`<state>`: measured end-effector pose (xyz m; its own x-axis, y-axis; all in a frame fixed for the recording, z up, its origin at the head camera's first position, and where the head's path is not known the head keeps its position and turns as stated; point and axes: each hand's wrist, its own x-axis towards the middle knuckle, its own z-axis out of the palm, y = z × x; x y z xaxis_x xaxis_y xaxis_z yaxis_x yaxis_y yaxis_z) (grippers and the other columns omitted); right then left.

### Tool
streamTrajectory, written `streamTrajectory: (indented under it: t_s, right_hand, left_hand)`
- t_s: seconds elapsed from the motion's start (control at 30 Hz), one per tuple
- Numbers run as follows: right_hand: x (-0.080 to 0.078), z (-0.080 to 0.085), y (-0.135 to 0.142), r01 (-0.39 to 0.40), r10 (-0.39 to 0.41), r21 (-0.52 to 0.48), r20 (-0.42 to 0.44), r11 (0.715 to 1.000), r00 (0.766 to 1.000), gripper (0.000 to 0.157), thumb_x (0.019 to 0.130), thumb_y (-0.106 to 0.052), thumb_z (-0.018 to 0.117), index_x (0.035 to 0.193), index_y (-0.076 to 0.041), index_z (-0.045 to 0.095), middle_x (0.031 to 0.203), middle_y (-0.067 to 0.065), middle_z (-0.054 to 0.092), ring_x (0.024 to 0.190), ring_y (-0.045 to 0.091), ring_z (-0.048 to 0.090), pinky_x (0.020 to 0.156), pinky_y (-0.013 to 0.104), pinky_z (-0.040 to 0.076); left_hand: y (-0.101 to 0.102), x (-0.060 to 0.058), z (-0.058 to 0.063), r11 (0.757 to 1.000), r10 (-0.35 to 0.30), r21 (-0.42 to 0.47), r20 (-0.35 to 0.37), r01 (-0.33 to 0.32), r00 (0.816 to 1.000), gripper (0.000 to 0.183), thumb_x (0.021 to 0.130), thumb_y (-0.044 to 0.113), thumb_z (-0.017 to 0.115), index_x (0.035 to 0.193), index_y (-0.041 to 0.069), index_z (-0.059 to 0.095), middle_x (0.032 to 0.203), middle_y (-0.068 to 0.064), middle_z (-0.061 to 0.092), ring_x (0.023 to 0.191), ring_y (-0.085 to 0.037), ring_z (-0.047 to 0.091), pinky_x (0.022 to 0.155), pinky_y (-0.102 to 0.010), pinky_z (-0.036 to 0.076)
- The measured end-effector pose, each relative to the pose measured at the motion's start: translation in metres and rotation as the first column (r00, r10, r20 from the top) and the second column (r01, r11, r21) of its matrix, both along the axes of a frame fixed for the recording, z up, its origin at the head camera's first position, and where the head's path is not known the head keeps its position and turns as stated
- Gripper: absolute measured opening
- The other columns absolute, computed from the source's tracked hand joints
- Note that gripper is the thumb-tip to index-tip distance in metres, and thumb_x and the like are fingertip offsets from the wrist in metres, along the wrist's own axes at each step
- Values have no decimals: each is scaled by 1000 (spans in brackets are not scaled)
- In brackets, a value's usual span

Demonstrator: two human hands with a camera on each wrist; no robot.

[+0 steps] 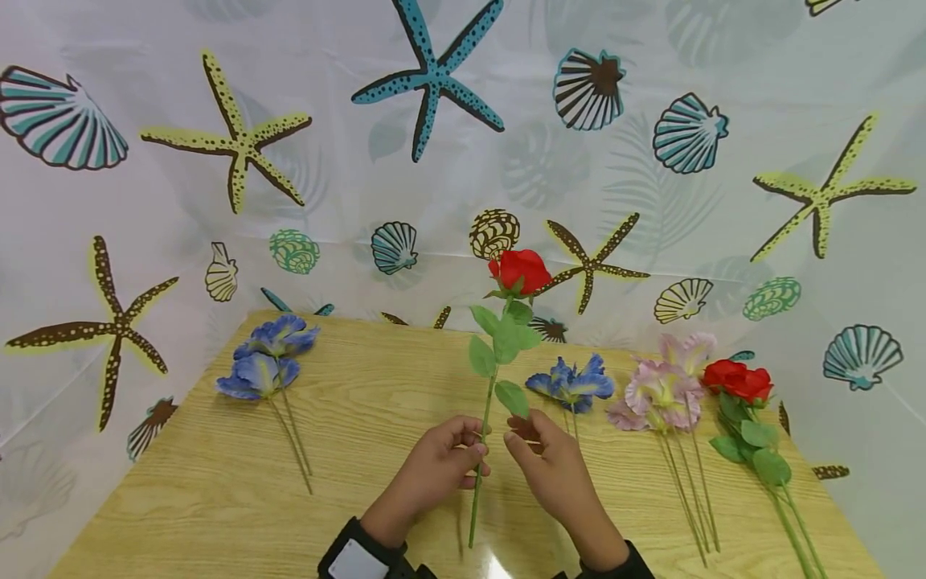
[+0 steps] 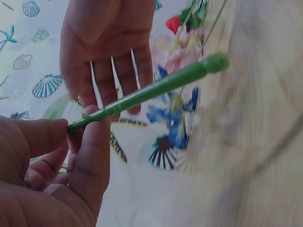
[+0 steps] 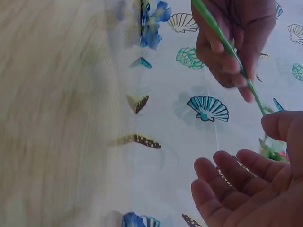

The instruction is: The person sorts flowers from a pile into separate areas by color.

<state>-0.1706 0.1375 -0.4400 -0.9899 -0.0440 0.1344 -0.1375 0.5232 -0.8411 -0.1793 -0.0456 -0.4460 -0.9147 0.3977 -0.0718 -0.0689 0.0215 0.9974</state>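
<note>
A single artificial red rose [image 1: 522,271] stands upright in front of me, its green leaves [image 1: 506,338] spread below the bloom. My left hand [image 1: 443,460] pinches its stem between thumb and fingers, and the lower end hangs free beneath. In the left wrist view the green stem [image 2: 151,94] points out past the thumb and forefinger, with small thorns on it. My right hand [image 1: 555,466] is held just to the right of the stem, fingers loosely bent, fingertips by the lowest leaf. The right wrist view shows its palm [image 3: 260,194] turned up, holding nothing.
On the left of the wooden table [image 1: 217,498] lie blue flowers [image 1: 268,358]. To the right are another blue flower [image 1: 571,384], pink flowers [image 1: 661,390] and red roses [image 1: 738,382], all with long stems. A white cloth [image 1: 448,193] printed with starfish and shells hangs behind.
</note>
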Motion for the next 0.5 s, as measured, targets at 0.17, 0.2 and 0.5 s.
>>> streamTrajectory:
  t_s: [0.17, 0.2, 0.5]
  right_hand:
    - [3, 1, 0, -99, 103, -170, 16, 981, 995, 40, 94, -33, 57, 132, -21, 54, 125, 3, 61, 116, 17, 55, 96, 50, 45]
    - [3, 2, 0, -111, 115, -197, 11, 974, 993, 39, 94, -32, 57, 131, -20, 54, 125, 4, 61, 116, 17, 55, 97, 50, 44]
    - [4, 4, -2, -99, 103, -263, 2, 960, 995, 31, 94, -23, 59, 123, -14, 61, 115, 9, 65, 107, 12, 60, 97, 42, 46]
  left_hand:
    - [12, 5, -1, 997, -46, 65, 58, 42, 997, 26, 96, 11, 54, 119, 3, 60, 103, -14, 60, 83, -16, 64, 72, -36, 57]
    - [14, 6, -2, 996, -52, 70, 63, 48, 997, 26, 96, 11, 54, 119, 3, 60, 104, -14, 61, 83, -16, 64, 72, -36, 57]
    - [20, 9, -7, 996, -31, 80, 74, 25, 997, 23, 95, 13, 56, 111, 0, 64, 103, -12, 65, 84, -16, 66, 73, -38, 57]
